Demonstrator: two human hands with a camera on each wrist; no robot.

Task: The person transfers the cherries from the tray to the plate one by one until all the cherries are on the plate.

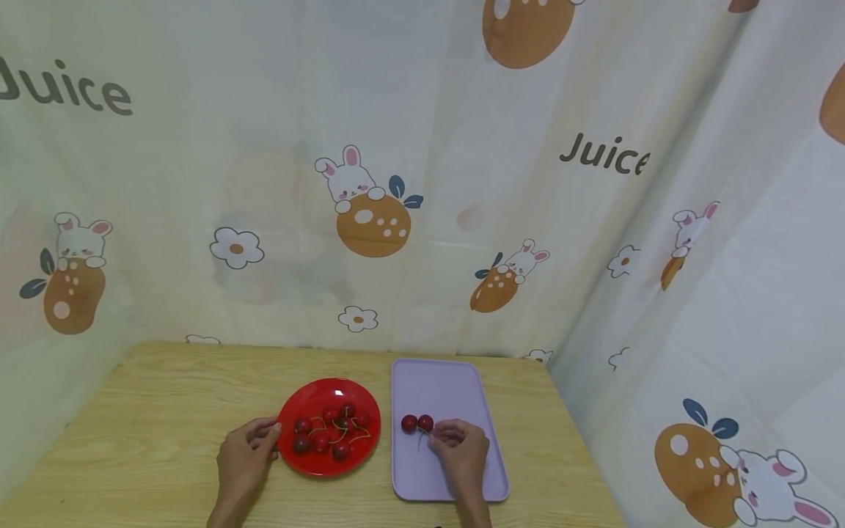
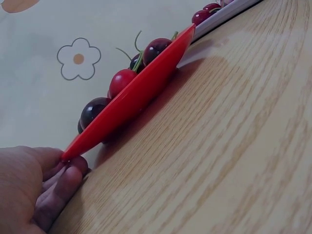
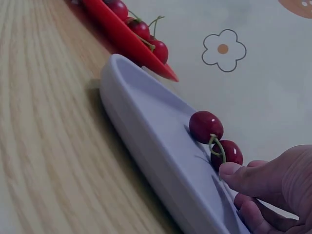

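My left hand (image 1: 243,460) pinches the near-left rim of a round red plate (image 1: 300,463), thumb on top and fingers curled beneath, as the left wrist view shows. Several dark red cherries (image 1: 321,441) with green stems lie in the plate. Over a light purple tray (image 1: 436,381), my right hand (image 1: 461,449) has thumb and fingertips at a pair of cherries (image 3: 206,127). In the right wrist view their green stem (image 3: 218,144) runs down to the thumb tip, which covers its end. Against the fingertips sits the nearer cherry (image 3: 232,152) of the pair.
Plate and tray stand side by side on a wood-grain table (image 1: 185,389), a narrow strip of tabletop between them. A raised lip (image 3: 141,141) runs round the tray. Behind and to the right hangs a pale curtain (image 1: 277,183) printed with rabbits, fruit and flowers.
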